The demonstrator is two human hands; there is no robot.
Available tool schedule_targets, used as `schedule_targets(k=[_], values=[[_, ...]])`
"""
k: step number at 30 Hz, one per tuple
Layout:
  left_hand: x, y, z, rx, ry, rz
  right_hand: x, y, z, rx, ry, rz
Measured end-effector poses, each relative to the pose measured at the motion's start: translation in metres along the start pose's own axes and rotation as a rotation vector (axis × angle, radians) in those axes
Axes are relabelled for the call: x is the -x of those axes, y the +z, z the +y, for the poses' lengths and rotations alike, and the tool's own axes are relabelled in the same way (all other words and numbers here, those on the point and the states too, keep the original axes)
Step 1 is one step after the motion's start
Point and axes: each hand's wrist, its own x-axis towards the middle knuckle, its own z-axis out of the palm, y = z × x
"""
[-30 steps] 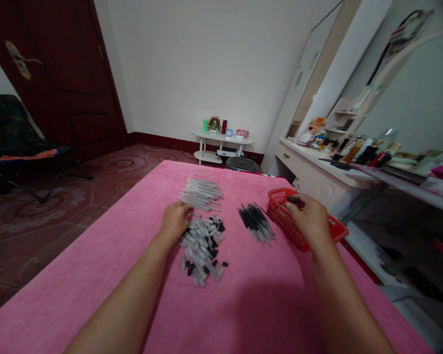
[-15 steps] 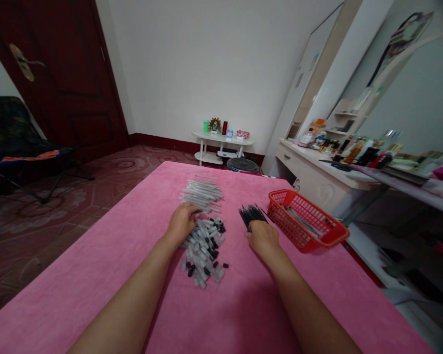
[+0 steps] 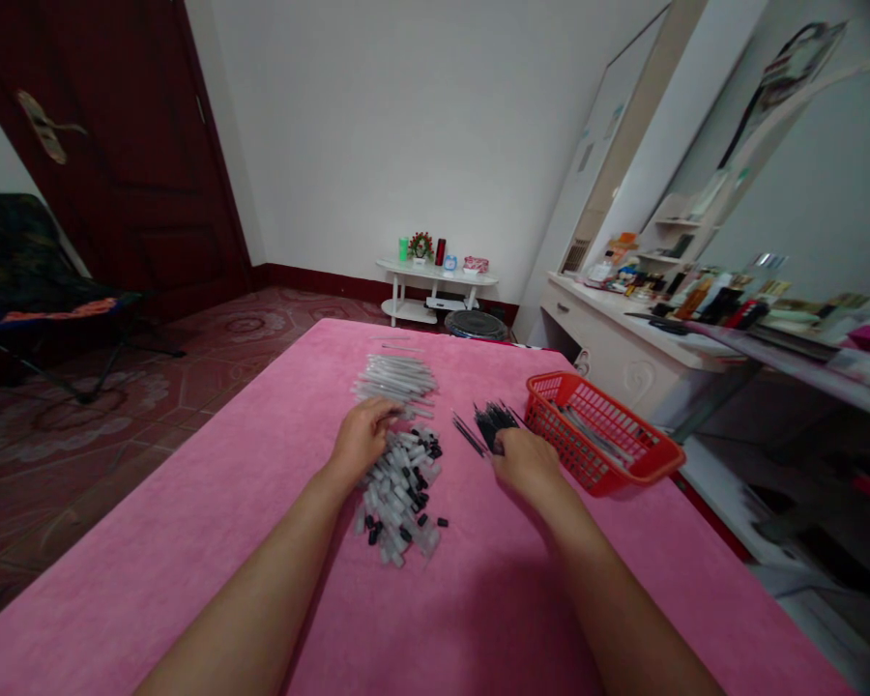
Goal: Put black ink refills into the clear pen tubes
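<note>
My left hand [image 3: 362, 437] is closed, thumb and fingers drawn together at the near end of a row of clear pen barrels [image 3: 395, 375]; whatever lies in the pinch is too small to make out. Just below it spreads a heap of translucent and black pen caps [image 3: 398, 488]. My right hand [image 3: 526, 464] has its fingers curled on the near end of a bundle of thin black pen refills [image 3: 491, 420], the fingertips partly hidden. A few loose refills [image 3: 468, 435] lie slanted to the left of that bundle.
Right of the refills stands a red plastic basket [image 3: 601, 435] with thin grey sticks inside. A pink cloth [image 3: 224, 503] covers the table. Beyond are a small white stand [image 3: 435, 275], a dressing table [image 3: 609, 329] with bottles, and a folding chair [image 3: 43, 280] at left.
A few black refills have come apart from the bundle and now lie to its left. My right hand has shifted slightly right. My left hand has barely moved.
</note>
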Motion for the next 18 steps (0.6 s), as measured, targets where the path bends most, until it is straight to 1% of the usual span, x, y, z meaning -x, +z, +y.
schedule_targets(k=[3, 5, 7, 12, 18], values=[[0.0, -0.001, 0.001, -0.015, -0.003, 0.007, 0.003, -0.017, 0.003, -0.128, -0.082, 0.036], [0.0, 0.0, 0.001, -0.02, -0.007, 0.011, 0.006, -0.028, 0.003, -0.231, -0.173, 0.036], [0.001, 0.0, 0.0, -0.02, -0.01, 0.018, 0.009, -0.035, 0.001, -0.292, -0.231, 0.03], [0.001, 0.0, 0.001, -0.025, -0.013, 0.013, 0.012, -0.039, -0.002, -0.291, -0.233, 0.046], [0.0, -0.004, 0.01, -0.074, 0.03, -0.045, 0.012, -0.037, -0.002, -0.291, -0.229, 0.051]])
